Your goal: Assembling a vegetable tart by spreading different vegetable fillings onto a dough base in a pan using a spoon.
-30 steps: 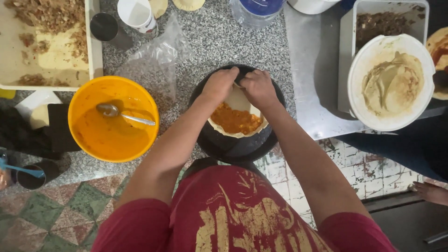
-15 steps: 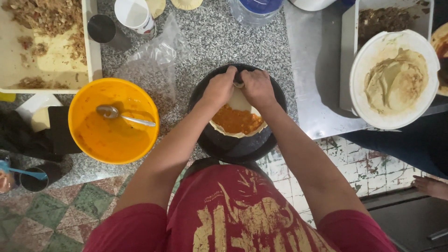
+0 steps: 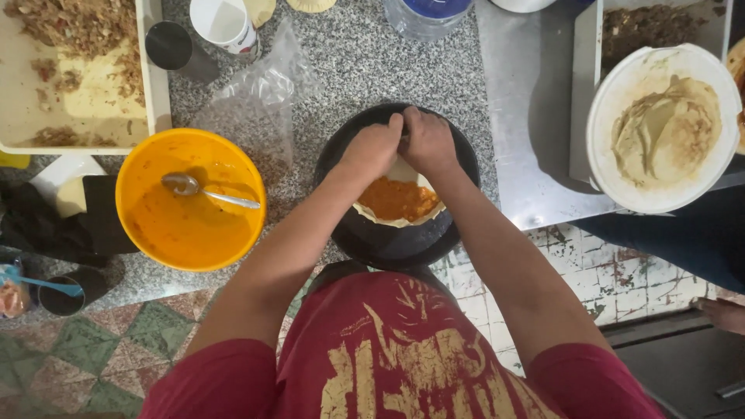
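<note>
A round black plate [image 3: 388, 244] lies on the speckled counter in front of me. On it sits a pale flatbread [image 3: 403, 221] spread with orange filling [image 3: 397, 199]. My left hand [image 3: 371, 147] and my right hand [image 3: 427, 142] meet at the far edge of the flatbread, fingers closed on the dough and folding it toward me. The far part of the bread is hidden under both hands.
An orange bowl [image 3: 190, 225] of orange sauce holds a metal spoon [image 3: 206, 192] at my left. A white bowl [image 3: 663, 128] with stacked flatbreads stands at the right. A tray [image 3: 77, 74] with brown crumbs, a white cup [image 3: 225, 23] and a clear plastic bag [image 3: 260, 101] lie farther back.
Both hands have drawn closer together at the far edge of the flatbread, and the edge is folded further over the filling.
</note>
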